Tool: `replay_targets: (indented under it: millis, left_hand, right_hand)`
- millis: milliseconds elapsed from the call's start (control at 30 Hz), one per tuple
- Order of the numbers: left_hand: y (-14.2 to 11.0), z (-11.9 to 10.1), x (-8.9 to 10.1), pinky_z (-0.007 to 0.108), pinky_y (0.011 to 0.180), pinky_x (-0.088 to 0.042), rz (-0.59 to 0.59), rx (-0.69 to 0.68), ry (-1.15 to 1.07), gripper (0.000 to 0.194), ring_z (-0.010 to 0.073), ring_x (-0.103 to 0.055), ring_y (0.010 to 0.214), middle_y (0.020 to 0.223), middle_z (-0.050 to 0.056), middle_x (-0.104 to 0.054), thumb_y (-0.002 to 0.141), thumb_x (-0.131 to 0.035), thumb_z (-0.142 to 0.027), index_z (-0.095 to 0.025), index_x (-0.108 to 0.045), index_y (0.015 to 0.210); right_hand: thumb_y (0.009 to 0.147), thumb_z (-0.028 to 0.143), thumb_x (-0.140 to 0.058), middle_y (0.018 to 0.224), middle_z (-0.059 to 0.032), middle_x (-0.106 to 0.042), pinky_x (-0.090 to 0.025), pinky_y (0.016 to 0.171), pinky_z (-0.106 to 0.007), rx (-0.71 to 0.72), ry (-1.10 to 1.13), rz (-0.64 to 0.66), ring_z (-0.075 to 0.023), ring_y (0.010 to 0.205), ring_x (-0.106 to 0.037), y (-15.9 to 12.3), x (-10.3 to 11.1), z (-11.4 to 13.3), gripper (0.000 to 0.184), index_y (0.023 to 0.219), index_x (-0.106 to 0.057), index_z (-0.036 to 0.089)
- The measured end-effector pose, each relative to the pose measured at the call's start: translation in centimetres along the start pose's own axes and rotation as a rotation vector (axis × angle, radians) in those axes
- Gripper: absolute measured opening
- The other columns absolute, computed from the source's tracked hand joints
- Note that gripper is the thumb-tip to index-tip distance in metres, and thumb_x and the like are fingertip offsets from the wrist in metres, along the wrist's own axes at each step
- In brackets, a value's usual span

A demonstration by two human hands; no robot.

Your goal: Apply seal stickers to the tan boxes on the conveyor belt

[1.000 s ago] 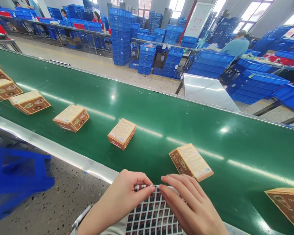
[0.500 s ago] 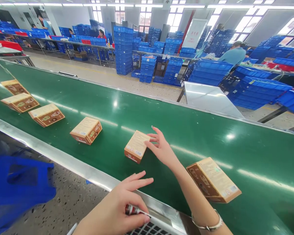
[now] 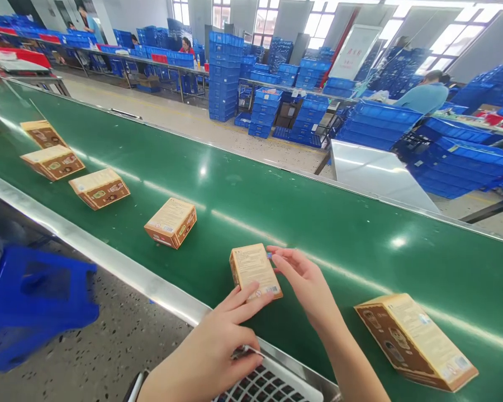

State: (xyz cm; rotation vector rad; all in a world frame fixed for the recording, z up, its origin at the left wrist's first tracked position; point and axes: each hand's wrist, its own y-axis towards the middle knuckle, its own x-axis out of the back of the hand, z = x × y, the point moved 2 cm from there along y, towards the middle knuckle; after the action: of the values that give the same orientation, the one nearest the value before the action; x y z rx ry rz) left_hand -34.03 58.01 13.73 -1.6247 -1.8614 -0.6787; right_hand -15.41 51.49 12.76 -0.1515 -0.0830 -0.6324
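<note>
A cream-and-brown carton [image 3: 254, 268] lies on the green conveyor belt [image 3: 218, 184] in front of me. Extended fingers of my left hand [image 3: 218, 343] rest on its near edge. That hand's thumb and index finger pinch a thin white-edged strip [image 3: 247, 350], mostly hidden in the palm. At the carton's right edge, my right hand [image 3: 305, 279] is closed, holding a small shiny bluish sticker [image 3: 269, 255] at its fingertips. Further right, another carton [image 3: 419, 340] bears a similar small shiny sticker [image 3: 425, 318] on its top face.
Several more cartons [image 3: 171, 220] trail off along the belt to the left. Below my left hand is a white mesh basket [image 3: 272, 386]. A blue stool [image 3: 37, 301] stands at lower left. Stacked blue crates [image 3: 225, 78] and people at tables are beyond the belt.
The carton between my hands has turned and sits nearer to me. My left fingers have come onto it. My right hand has drawn back to its right edge, with a small sticker now showing.
</note>
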Motion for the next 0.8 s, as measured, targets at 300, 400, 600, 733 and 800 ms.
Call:
replay_targets:
  millis: [300, 400, 600, 733, 800]
  left_hand:
    - [1.1, -1.1, -1.4, 0.051, 0.126, -0.029, 0.05, -0.044, -0.016, 0.015, 0.036, -0.028, 0.151, 0.162, 0.001, -0.031, 0.077, -0.074, -0.003, -0.018, -0.078, 0.077]
    - [1.4, -1.5, -1.9, 0.051, 0.126, -0.029, 0.061, -0.042, -0.037, 0.011, 0.0359, -0.028, 0.151, 0.162, 0.002, -0.03, 0.078, -0.075, -0.007, -0.017, -0.079, 0.08]
    - [1.9, -2.1, -2.8, 0.049, 0.127, -0.024, 0.038, -0.1, -0.025, 0.008, 0.0333, -0.027, 0.152, 0.163, 0.006, -0.03, 0.084, -0.073, -0.012, -0.015, -0.08, 0.082]
    - [2.0, -2.1, -3.7, 0.05, 0.127, -0.024, 0.048, -0.135, -0.021, 0.006, 0.0356, -0.022, 0.153, 0.165, 0.007, -0.028, 0.083, -0.073, -0.014, -0.014, -0.08, 0.084]
    - [2.1, -2.2, -4.0, 0.051, 0.127, -0.026, 0.053, -0.145, -0.018, 0.006, 0.0365, -0.021, 0.153, 0.165, 0.007, -0.025, 0.083, -0.073, -0.014, -0.014, -0.079, 0.083]
  right_hand:
    - [0.074, 0.068, -0.075, 0.121, -0.0137, -0.07, -0.053, 0.05, -0.03, -0.091, 0.005, -0.128, -0.0247, 0.075, -0.068, -1.7, 0.2, -0.6, 0.05, 0.082, -0.07, 0.019]
    - [0.073, 0.068, -0.074, 0.119, -0.0132, -0.07, -0.056, 0.056, -0.033, -0.066, -0.041, -0.16, -0.0259, 0.077, -0.068, -1.9, 0.6, -0.6, 0.049, 0.079, -0.069, 0.02]
    - [0.077, 0.061, -0.067, 0.11, -0.0125, -0.071, -0.054, 0.068, -0.041, -0.009, -0.206, -0.296, -0.0297, 0.084, -0.066, -3.0, 1.0, -0.1, 0.039, 0.077, -0.066, 0.023]
    - [0.084, 0.055, -0.058, 0.109, -0.0111, -0.07, -0.052, 0.078, -0.044, 0.075, -0.448, -0.365, -0.0305, 0.092, -0.064, -3.7, 1.2, 0.6, 0.031, 0.079, -0.064, 0.024]
    - [0.085, 0.055, -0.054, 0.107, -0.0114, -0.069, -0.052, 0.073, -0.044, 0.061, -0.557, -0.414, -0.0299, 0.088, -0.065, -3.6, 1.6, 0.5, 0.033, 0.092, -0.062, 0.024]
